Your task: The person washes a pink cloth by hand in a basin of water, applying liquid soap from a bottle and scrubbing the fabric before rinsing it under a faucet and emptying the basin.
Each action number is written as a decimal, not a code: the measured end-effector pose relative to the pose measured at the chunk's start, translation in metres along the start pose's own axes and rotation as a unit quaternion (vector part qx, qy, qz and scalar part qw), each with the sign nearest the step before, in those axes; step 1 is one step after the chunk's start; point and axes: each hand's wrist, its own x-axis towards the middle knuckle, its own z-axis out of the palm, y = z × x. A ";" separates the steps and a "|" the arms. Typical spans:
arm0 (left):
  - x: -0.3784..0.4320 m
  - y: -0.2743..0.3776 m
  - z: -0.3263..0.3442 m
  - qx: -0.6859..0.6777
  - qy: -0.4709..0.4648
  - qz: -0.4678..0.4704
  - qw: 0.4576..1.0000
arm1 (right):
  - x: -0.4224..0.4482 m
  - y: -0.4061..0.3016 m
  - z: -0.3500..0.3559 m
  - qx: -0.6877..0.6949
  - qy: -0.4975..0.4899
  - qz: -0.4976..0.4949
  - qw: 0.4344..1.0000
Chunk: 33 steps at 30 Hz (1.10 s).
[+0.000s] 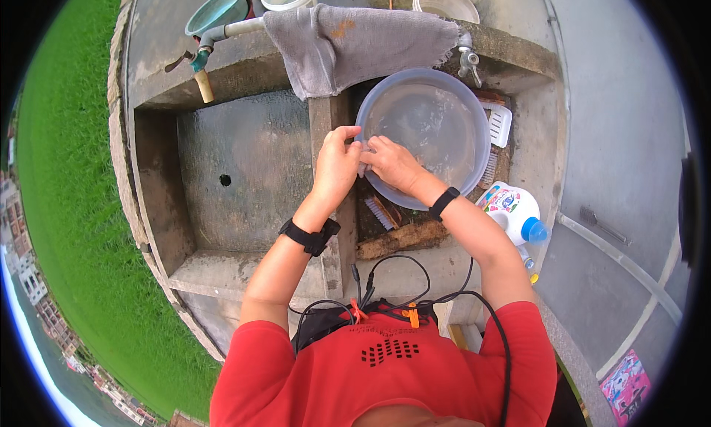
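Observation:
My left hand [335,163] is at the left rim of a round translucent plastic basin [364,102] that holds water. Just right of it, my right hand [395,163] reaches over the same rim and pinches a small, wet-looking pale pinkish piece [364,166], perhaps cloth. The left thumb and fingertips are against or very near that piece; their grip is partly hidden. The basin sits in the right compartment of a concrete sink [333,107].
A grey towel [361,43] drapes over the pipe between two taps [469,63], [200,66]. Around the basin lie scrub brushes [383,213], a white soap dish [500,126] and a log [400,241]. A detergent bottle [508,205] is on the right ledge. Black cables [427,299] cross my waist.

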 end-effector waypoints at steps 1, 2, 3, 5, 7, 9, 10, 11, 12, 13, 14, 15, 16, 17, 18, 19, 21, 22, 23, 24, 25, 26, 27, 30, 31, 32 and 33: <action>-0.001 0.004 0.000 -0.008 -0.004 -0.005 1.000 | 0.008 0.005 0.003 -0.001 0.002 -0.001 1.000; 0.000 0.005 0.001 -0.006 -0.003 -0.003 1.000 | 0.015 0.010 0.005 -0.011 0.008 0.024 1.000; -0.001 0.004 0.002 0.001 -0.003 0.002 1.000 | 0.022 0.013 0.007 -0.020 0.013 0.049 0.998; -0.002 0.001 0.002 0.009 -0.002 0.007 1.000 | 0.036 0.021 0.009 -0.040 0.037 0.062 0.997; -0.003 0.002 0.004 0.019 -0.016 -0.003 1.000 | 0.045 0.039 0.013 -0.088 0.087 0.097 0.988; -0.002 0.002 0.007 0.020 -0.023 -0.015 0.999 | 0.055 0.057 0.013 -0.096 0.087 0.133 0.983; -0.002 -0.002 0.009 0.014 -0.029 -0.024 0.999 | 0.060 0.065 0.012 -0.098 0.113 0.188 0.971; 0.000 -0.005 0.011 0.009 -0.036 -0.033 0.999 | 0.064 0.072 0.010 -0.100 0.140 0.243 0.955; 0.001 -0.006 0.013 0.016 -0.044 -0.033 0.998 | 0.067 0.080 0.006 -0.104 0.127 0.293 0.942; 0.002 -0.006 0.014 0.016 -0.046 -0.032 0.998 | 0.069 0.087 0.002 -0.105 0.129 0.294 0.941; 0.002 -0.006 0.016 0.020 -0.053 -0.027 0.998 | 0.070 0.093 -0.002 -0.127 0.153 0.325 0.925; 0.003 -0.003 0.017 0.023 -0.062 -0.022 0.998 | 0.070 0.102 -0.006 -0.149 0.176 0.355 0.906; 0.003 0.000 0.018 0.023 -0.066 -0.019 0.997 | 0.069 0.112 -0.011 -0.144 0.185 0.394 0.889; 0.003 0.004 0.019 0.011 -0.068 -0.026 0.997 | 0.066 0.121 -0.017 -0.147 0.188 0.397 0.886; 0.002 0.005 0.019 0.001 -0.066 -0.035 0.997 | 0.065 0.128 -0.023 -0.148 0.208 0.430 0.866; 0.003 0.006 0.020 0.000 -0.070 -0.032 0.997 | 0.059 0.138 -0.031 -0.152 0.229 0.465 0.842; 0.002 0.004 0.020 0.011 -0.073 -0.036 0.997 | 0.048 0.145 -0.055 -0.141 0.182 0.535 0.813; 0.002 0.004 0.021 0.011 -0.073 -0.035 0.997 | 0.039 0.149 -0.066 -0.151 0.186 0.541 0.806; 0.001 0.005 0.021 0.008 -0.079 -0.036 0.996 | 0.030 0.150 -0.074 -0.133 0.226 0.570 0.779; 0.000 0.006 0.024 0.004 -0.088 -0.036 0.995 | 0.012 0.160 -0.083 -0.144 0.231 0.580 0.768; -0.002 0.004 0.026 0.003 -0.090 -0.035 0.995 | -0.004 0.162 -0.091 -0.135 0.221 0.596 0.760; -0.003 -0.001 0.028 -0.008 -0.078 -0.025 0.997 | -0.017 0.165 -0.098 -0.154 0.201 0.623 0.740; -0.005 -0.001 0.032 -0.020 -0.071 -0.013 0.997 | -0.033 0.168 -0.103 -0.175 0.184 0.651 0.715; -0.008 0.005 0.030 0.026 -0.104 -0.022 0.994 | -0.073 0.159 -0.106 -0.174 0.155 0.692 0.683; -0.010 0.005 0.031 0.025 -0.106 -0.020 0.994 | -0.082 0.151 -0.104 -0.176 0.157 0.693 0.681; -0.012 0.002 0.033 0.009 -0.098 -0.014 0.995 | -0.091 0.142 -0.102 -0.167 0.149 0.702 0.676; -0.014 0.000 0.036 -0.008 -0.091 -0.007 0.996 | -0.102 0.132 -0.102 -0.158 0.142 0.712 0.669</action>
